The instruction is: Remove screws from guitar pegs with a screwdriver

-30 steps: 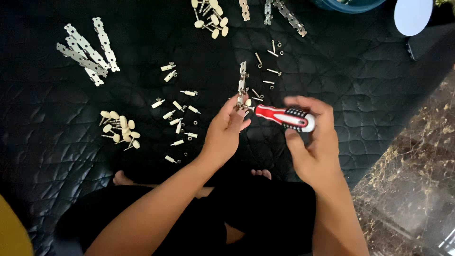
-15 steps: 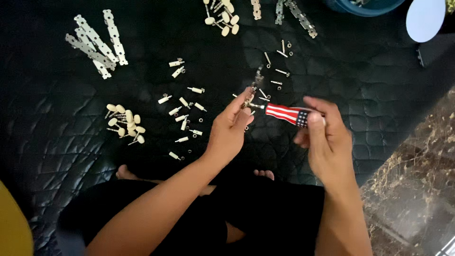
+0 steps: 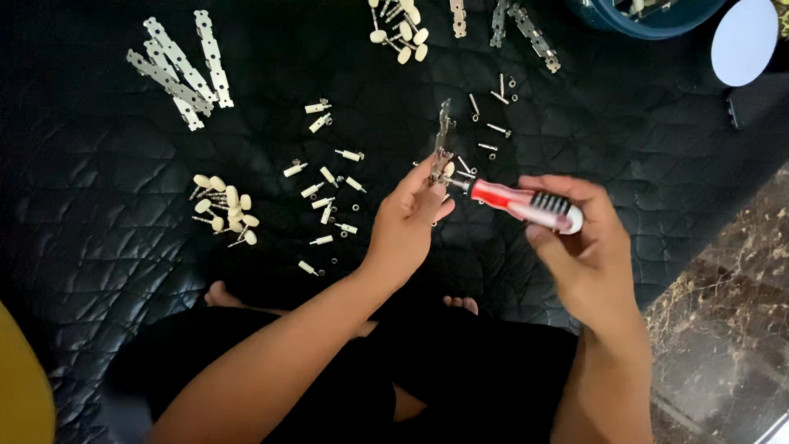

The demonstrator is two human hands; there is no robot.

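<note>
1. Metal strip plate (image 3: 445, 136), thin and silver, is pinched at its lower end by the left hand (image 3: 408, 222), thumb and fingers closed on it; it stands upright above the black quilted mat (image 3: 99, 205).
2. Right hand (image 3: 588, 247) is wrapped closed around the red, white and black handle of a screwdriver (image 3: 526, 203); its tip meets the lower end of the plate, just beside the left fingertips.
3. Handling judgement: the plate looks light and stiff but narrow, likely to twist or slip under driver pressure. Best hold is close to the screw point, flat faces between thumb and finger, as now.
4. Screwdriver handle is ribbed, so grip looks secure; the load is small.
5. Loose parts on the mat: cream-knobbed pegs (image 3: 223, 210) in a cluster at left, small cream posts (image 3: 329, 177) in the middle, tiny screws and washers (image 3: 493, 123) near the plate. These look easy to scatter or lose.
6. More strip plates (image 3: 177, 70) lie at upper left, well apart from both hands.
</note>
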